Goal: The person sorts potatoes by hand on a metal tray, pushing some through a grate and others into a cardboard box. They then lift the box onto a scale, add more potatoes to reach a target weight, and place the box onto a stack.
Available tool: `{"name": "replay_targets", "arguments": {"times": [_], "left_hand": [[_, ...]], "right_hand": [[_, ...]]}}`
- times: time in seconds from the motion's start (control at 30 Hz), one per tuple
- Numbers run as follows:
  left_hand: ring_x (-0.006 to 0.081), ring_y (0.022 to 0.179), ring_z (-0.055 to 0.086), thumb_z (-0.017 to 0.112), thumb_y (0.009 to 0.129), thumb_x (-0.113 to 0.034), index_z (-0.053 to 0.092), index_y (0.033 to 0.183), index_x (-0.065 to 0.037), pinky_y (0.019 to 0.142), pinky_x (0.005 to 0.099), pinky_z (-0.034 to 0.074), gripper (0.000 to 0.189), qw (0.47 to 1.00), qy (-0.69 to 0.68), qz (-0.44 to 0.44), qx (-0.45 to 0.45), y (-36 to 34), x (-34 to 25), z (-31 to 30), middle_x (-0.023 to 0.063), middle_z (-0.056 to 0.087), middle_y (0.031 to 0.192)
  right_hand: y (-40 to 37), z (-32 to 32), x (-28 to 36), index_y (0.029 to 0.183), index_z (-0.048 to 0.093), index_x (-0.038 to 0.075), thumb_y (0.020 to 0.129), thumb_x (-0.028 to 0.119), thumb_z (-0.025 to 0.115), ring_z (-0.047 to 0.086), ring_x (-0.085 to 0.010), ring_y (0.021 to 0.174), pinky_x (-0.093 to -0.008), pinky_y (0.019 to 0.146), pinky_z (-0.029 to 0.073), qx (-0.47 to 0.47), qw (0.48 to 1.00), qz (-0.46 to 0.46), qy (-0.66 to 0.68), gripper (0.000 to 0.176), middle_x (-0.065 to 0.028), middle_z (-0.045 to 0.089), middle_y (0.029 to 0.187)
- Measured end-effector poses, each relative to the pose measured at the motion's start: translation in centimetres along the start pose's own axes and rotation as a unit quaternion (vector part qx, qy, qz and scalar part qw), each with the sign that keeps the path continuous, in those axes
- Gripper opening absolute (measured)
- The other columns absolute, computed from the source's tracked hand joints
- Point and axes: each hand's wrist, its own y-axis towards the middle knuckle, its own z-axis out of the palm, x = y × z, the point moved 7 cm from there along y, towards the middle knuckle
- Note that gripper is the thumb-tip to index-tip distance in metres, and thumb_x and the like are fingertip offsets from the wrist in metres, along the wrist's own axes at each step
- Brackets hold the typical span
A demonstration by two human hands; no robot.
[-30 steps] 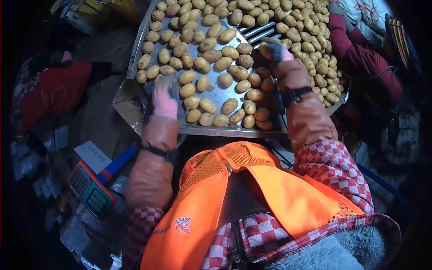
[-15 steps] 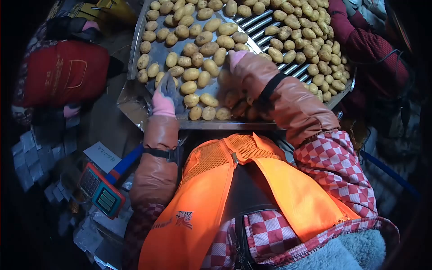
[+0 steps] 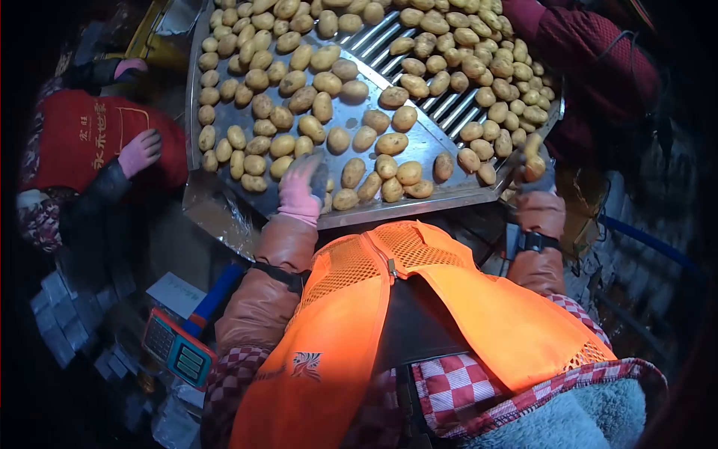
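Observation:
Many potatoes (image 3: 391, 143) lie on a metal sorting table (image 3: 278, 73), loosely spread at the left and packed on the roller bars (image 3: 458, 111) at the right. My left hand (image 3: 303, 187), in a pink and grey glove, rests among potatoes near the table's front edge; its fingers are smeared by motion. Past the table's front right corner is my right hand (image 3: 535, 173), gloved and closed around at least one potato (image 3: 533, 159). Part of that hand is blurred.
At the left, a person in a red apron (image 3: 90, 142) has a pink-gloved hand near the apron. Another person's dark red sleeve (image 3: 591, 56) reaches in at the upper right. A scale display (image 3: 178, 348) stands at the lower left, beside a blue bar (image 3: 223, 293).
My right hand has moved right, from the table's middle to beyond its right corner, with potato in it. My left hand has shifted slightly right. Potatoes near the front edge have been rearranged.

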Motion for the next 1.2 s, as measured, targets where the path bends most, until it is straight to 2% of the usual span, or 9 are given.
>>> {"name": "replay_targets", "arguments": {"times": [0.17, 0.3, 0.4, 0.47, 0.77, 0.87, 0.93, 1.1, 1.2], "left_hand": [[0.0343, 0.101, 0.065, 0.066, 0.083, -0.018, 0.065, 0.12, -0.014, 0.087, 0.0429, 0.052, 0.037, 0.97, -0.017, -0.022, 0.24, -0.7, -5.9, 2.5, 0.0158, 0.066, 0.117], [0.0362, 0.104, 0.061, 0.07, 0.082, -0.027, 0.055, 0.132, -0.019, 0.085, 0.0437, 0.053, 0.053, 0.908, 0.198, 0.053, 0.366, -0.3, -8.3, 7.1, 0.0117, 0.05, 0.136], [0.0367, 0.103, 0.062, 0.07, 0.081, -0.031, 0.056, 0.13, -0.018, 0.086, 0.046, 0.052, 0.053, 0.944, 0.196, -0.083, 0.25, 1.2, -3.5, 5.7, 0.0127, 0.052, 0.135], [0.0378, 0.103, 0.061, 0.071, 0.08, -0.036, 0.056, 0.132, -0.019, 0.087, 0.0471, 0.051, 0.057, 0.957, 0.208, -0.074, 0.186, 0.5, -1.6, 4.3, 0.0131, 0.053, 0.134], [0.0304, 0.105, 0.063, 0.065, 0.076, -0.009, 0.057, 0.132, -0.023, 0.085, 0.0426, 0.053, 0.059, 0.906, 0.321, -0.252, 0.112, -1.8, 4.4, -3.5, 0.01, 0.062, 0.118], [0.0292, 0.105, 0.063, 0.063, 0.078, -0.009, 0.059, 0.13, -0.022, 0.086, 0.0423, 0.052, 0.053, 0.925, 0.307, -0.216, 0.06, 1.9, 4.0, -5.5, 0.0095, 0.066, 0.107], [0.0301, 0.102, 0.064, 0.061, 0.081, -0.011, 0.057, 0.132, -0.023, 0.085, 0.0426, 0.052, 0.052, 0.94, 0.309, -0.137, 0.044, 6.6, 4.1, -4.9, 0.0096, 0.066, 0.108], [0.0278, 0.145, 0.027, 0.062, 0.085, -0.021, 0.044, 0.145, -0.033, 0.115, 0.0596, 0.019, 0.064, 0.944, 0.214, -0.236, 0.091, 15.3, 7.3, 1.3, 0.0049, 0.022, 0.161], [0.0315, 0.144, 0.03, 0.064, 0.076, -0.006, 0.046, 0.143, -0.036, 0.113, 0.0592, 0.028, 0.075, 0.926, 0.327, -0.105, 0.156, 12.0, 6.4, 1.4, 0.0074, 0.021, 0.16]], "right_hand": [[-4.3, -18.5, 8.1, 0.117, 0.063, 0.015, 0.094, 0.035, 0.062, 0.065, -0.0257, 0.098, -0.0432, 0.08, 0.058, -0.302, 0.934, -0.186, 0.035, 0.03, -0.0048, 0.069, 0.104], [-1.1, -10.2, 5.8, 0.124, 0.057, 0.012, 0.091, 0.027, 0.064, 0.06, -0.0283, 0.106, -0.042, 0.087, 0.051, -0.293, 0.788, -0.281, -0.463, 0.037, -0.0113, 0.064, 0.114], [2.8, 3.5, -7.4, 0.137, 0.05, 0.008, 0.087, 0.022, 0.067, 0.054, -0.0357, 0.123, -0.0403, 0.106, 0.042, -0.004, 0.402, -0.356, -0.844, 0.054, -0.0204, 0.058, 0.13], [2.3, 12.0, -15.6, 0.144, 0.043, 0.022, 0.085, 0.032, 0.069, 0.025, -0.049, 0.141, -0.077, 0.103, 0.022, -0.054, 0.286, -0.079, -0.954, 0.066, -0.0192, 0.031, 0.154], [8.3, 22.3, -24.0, 0.144, 0.045, 0.021, 0.075, 0.04, 0.079, 0.034, -0.0419, 0.139, -0.0582, 0.114, 0.024, 0.186, 0.443, -0.192, -0.856, 0.079, -0.0255, 0.037, 0.147], [12.2, 20.1, -23.8, 0.134, 0.06, 0.013, 0.09, 0.018, 0.067, 0.052, -0.0249, 0.127, -0.0343, 0.107, 0.04, 0.223, 0.816, -0.122, -0.519, 0.044, -0.0162, 0.056, 0.135], [11.3, 20.1, -20.4, 0.134, 0.058, 0.007, 0.095, 0.003, 0.057, 0.058, -0.0164, 0.111, -0.0286, 0.097, 0.047, 0.01, 0.91, -0.02, -0.415, 0.04, -0.0083, 0.063, 0.124], [10.0, 16.8, -15.0, 0.133, 0.057, 0.004, 0.095, 0.015, 0.06, 0.06, -0.018, 0.11, -0.0293, 0.092, 0.05, 0.032, 0.821, -0.221, -0.525, 0.04, -0.012, 0.064, 0.121], [9.0, 13.1, -13.5, 0.133, 0.056, 0.004, 0.095, 0.015, 0.06, 0.063, -0.0164, 0.102, -0.0273, 0.088, 0.051, 0.018, 0.741, -0.275, -0.612, 0.04, -0.0101, 0.066, 0.117]]}}
